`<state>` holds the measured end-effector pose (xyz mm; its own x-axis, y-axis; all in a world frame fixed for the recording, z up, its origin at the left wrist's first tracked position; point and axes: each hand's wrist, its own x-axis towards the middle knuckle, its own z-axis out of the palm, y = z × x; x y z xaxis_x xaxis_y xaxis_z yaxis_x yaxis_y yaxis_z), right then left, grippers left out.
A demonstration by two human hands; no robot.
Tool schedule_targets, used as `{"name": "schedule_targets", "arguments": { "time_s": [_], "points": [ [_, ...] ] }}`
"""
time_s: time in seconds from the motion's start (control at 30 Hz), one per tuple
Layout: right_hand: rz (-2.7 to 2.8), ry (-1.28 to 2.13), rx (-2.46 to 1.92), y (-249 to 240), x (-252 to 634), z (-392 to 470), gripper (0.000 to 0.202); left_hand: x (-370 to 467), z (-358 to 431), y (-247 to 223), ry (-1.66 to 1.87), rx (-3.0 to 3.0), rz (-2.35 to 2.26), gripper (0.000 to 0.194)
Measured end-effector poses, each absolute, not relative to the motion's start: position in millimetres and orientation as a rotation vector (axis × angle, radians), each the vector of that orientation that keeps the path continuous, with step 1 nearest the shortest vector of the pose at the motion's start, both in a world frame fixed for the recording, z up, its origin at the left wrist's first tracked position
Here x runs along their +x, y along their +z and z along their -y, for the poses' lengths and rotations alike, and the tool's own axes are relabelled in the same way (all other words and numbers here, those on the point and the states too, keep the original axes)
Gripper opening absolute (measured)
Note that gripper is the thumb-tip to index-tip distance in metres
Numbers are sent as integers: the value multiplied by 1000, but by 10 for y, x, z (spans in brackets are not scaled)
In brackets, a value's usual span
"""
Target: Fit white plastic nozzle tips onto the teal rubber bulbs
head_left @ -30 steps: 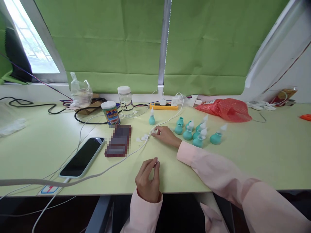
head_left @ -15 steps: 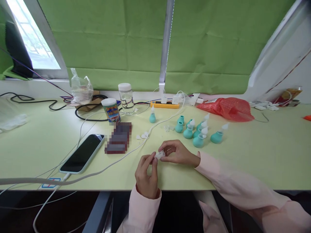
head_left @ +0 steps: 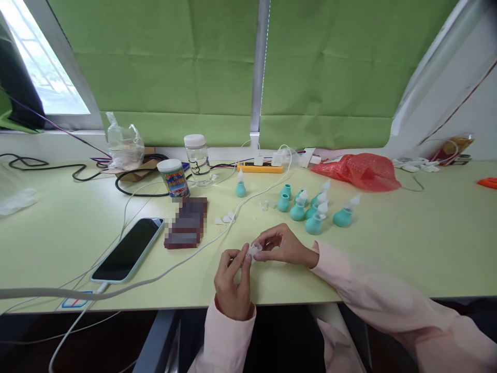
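A small clear plastic piece [head_left: 254, 249] is pinched between both hands near the table's front edge. My left hand [head_left: 235, 282] grips its left end with thumb and fingers. On its right side, my right hand [head_left: 281, 245] closes thumb and fingertips around the rim. Several teal rubber bulbs stand behind and to the right, some with clear white-tipped nozzles, such as the near one [head_left: 313, 224]. Two teal bulbs with bare necks, one of them here [head_left: 283, 202], stand at the group's left. Another nozzled bulb [head_left: 240, 188] stands apart, further left.
A white cable [head_left: 202, 249] crosses the table [head_left: 407, 248]. Left lie a phone [head_left: 128, 249] and a blurred dark red object [head_left: 187, 223]. Behind are a printed tub [head_left: 174, 178], a jar [head_left: 199, 165], an orange power strip [head_left: 260, 168] and a red bag [head_left: 361, 172]. White scraps [head_left: 225, 219] lie mid-table.
The clear piece has turned slightly, so its round opening faces more upward between the fingertips. The whole view has shifted a little, and both hands keep their grip.
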<state>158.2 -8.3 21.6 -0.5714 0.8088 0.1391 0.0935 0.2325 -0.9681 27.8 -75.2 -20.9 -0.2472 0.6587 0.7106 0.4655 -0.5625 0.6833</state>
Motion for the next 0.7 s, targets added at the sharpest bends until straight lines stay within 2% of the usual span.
{"name": "schedule_targets", "arguments": {
  "time_s": [0.37,0.57,0.7],
  "points": [
    [1689,1698,-806,257,1572,91,28,350,766,-213,2008,2165,-1501,43],
    [1669,1714,-821,279,1570,100,32,343,749,-219,1941,2286,-1557,51],
    [1665,1706,-824,258,1560,102,34,311,739,-184,1889,2270,-1429,51]
  ]
}}
